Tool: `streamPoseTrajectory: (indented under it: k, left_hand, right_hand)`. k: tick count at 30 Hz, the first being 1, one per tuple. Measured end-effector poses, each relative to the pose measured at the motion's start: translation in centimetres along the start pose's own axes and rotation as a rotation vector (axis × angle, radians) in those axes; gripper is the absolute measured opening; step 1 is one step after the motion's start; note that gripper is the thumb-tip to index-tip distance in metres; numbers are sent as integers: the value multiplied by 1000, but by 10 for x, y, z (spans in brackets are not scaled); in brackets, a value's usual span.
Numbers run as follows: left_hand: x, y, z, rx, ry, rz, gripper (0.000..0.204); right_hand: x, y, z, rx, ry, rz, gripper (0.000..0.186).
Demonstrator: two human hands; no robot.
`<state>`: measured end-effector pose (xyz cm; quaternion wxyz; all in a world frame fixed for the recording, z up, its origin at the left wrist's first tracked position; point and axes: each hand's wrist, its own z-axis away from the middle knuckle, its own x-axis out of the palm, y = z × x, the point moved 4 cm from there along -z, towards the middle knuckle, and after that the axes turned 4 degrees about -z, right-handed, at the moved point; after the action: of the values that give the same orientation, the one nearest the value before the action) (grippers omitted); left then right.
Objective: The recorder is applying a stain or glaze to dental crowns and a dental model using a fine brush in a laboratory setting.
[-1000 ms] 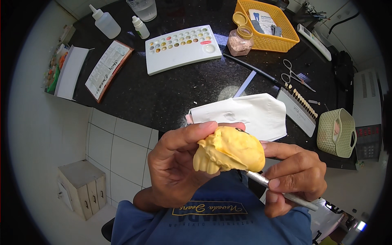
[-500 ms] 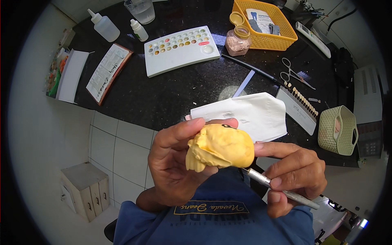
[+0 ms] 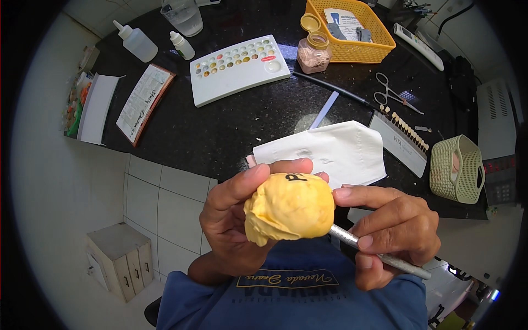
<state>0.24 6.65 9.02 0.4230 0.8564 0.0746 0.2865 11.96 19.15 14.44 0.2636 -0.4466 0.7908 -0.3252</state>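
In my left hand (image 3: 228,214) I hold a lumpy yellow dental model (image 3: 289,206), its top marked in black, with ridged lower left edge. My right hand (image 3: 399,231) grips a slim silver tool (image 3: 406,267) with a knurled handle; its tip is hidden at the model's lower right, and my index fingertip rests at the model's right side. A creased white paper sheet (image 3: 346,154) lies on the black counter (image 3: 203,143) just beyond both hands.
Along the counter stand squeeze bottles (image 3: 137,44), a white palette (image 3: 239,91), a pink-powder jar (image 3: 313,58) and a yellow basket (image 3: 355,49). To the right are scissor-like forceps (image 3: 393,96), a shade guide (image 3: 399,143) and a green basket (image 3: 448,176); cabinet drawers (image 3: 132,269) sit lower left.
My left hand has shifted slightly left and turned the model, so more of its marked top shows and less of its ridged edge. My right hand still grips the tool.
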Motion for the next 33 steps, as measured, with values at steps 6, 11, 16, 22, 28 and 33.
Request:
streamPoseTrajectory:
  k: [6, 11, 16, 22, 28, 33]
  left_hand:
    - [-1, -1, -1, 3, -6, -23, 63]
    - [1, 1, -4, 19, -10, -47, 62]
    - [-3, 4, 5, -135, 66, -40, 68]
    - [-8, -1, -4, -475, 198, 61, 73]
    - [-7, -3, -3, -596, 11, 302, 58]
    - [-6, -2, 0, -619, 10, 323, 57]
  right_hand:
    - [-1, 0, 1, 24, -67, 31, 15]
    - [-2, -1, 0, 47, -68, 23, 15]
    - [-4, -3, 0, 101, -105, -32, 13]
    - [-20, -2, -2, 52, 29, -149, 25]
    - [-26, -8, -8, 110, -45, -48, 22]
    - [-17, -9, -9, 124, 2, -8, 22]
